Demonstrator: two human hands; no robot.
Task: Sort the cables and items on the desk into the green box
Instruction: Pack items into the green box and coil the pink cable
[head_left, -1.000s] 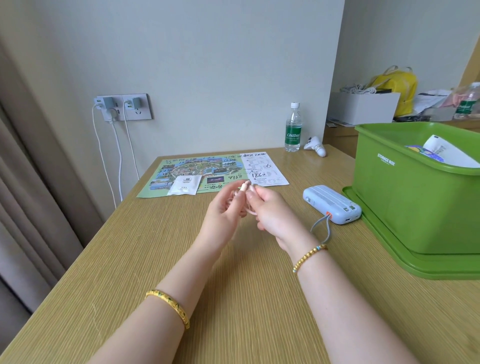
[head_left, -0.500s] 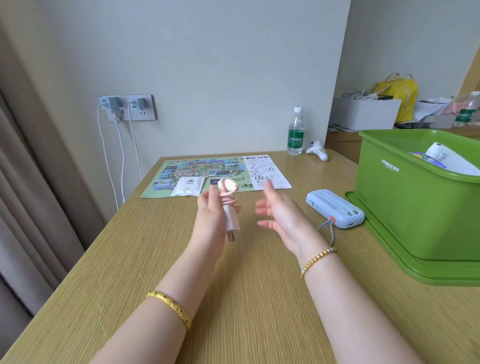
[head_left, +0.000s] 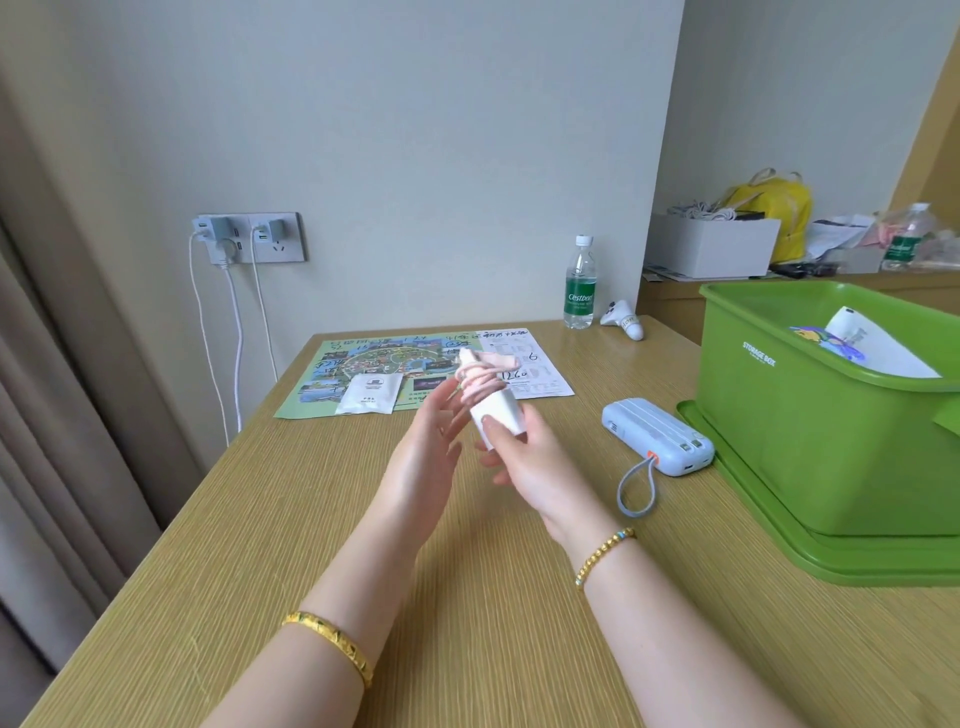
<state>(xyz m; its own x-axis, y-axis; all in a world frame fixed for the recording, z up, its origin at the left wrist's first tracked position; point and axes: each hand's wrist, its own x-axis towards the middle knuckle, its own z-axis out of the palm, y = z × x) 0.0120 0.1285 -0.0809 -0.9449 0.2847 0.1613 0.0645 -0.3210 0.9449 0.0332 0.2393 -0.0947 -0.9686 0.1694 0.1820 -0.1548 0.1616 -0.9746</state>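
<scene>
Green box (head_left: 810, 447), far right, holds papers; right hand (head_left: 524, 457) grips cable-wrapped charger (head_left: 491, 402), left hand (head_left: 431, 441) released; power bank (head_left: 657, 435) unsorted.

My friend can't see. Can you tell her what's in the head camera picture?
Over a wooden desk, the right hand grips a white charger wrapped in pink cable, with the left hand open beside it. A pale blue power bank lies by a green storage box on the right.
</scene>
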